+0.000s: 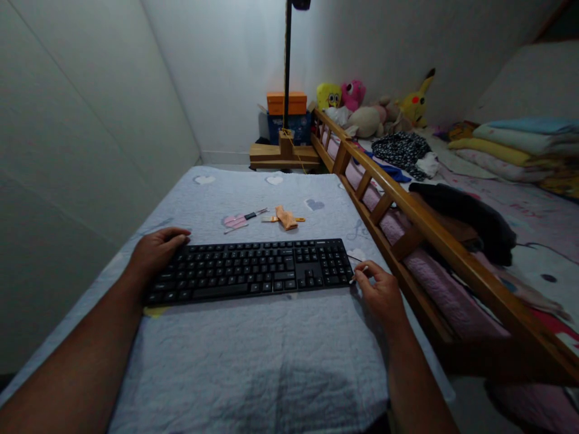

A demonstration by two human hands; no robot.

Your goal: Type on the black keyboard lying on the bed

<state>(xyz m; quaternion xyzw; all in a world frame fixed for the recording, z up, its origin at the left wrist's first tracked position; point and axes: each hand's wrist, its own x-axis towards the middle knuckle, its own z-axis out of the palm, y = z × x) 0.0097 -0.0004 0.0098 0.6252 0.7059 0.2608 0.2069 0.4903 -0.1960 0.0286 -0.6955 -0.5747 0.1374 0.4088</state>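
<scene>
A black keyboard (253, 270) lies flat across the cloth-covered table. My left hand (156, 253) grips its left end, thumb and fingers around the back corner. Beside the lower right corner, my right hand (377, 288) is closed in a pinch on a thin cotton swab (352, 281), whose white tip is at the keyboard's right edge. Behind the keyboard lie another cotton swab (236, 228), tweezers (257, 214), a small brush (271, 220) with a yellow handle, and a crumpled orange cloth (286, 217) lying over the brush.
A pale blue quilted cloth (217, 361) covers the table. Along the right runs a wooden bed rail (389, 175), with bedding and plush toys (366, 120) beyond. A wooden stand (284, 155) with a black pole and an orange box (286, 103) are at the back wall.
</scene>
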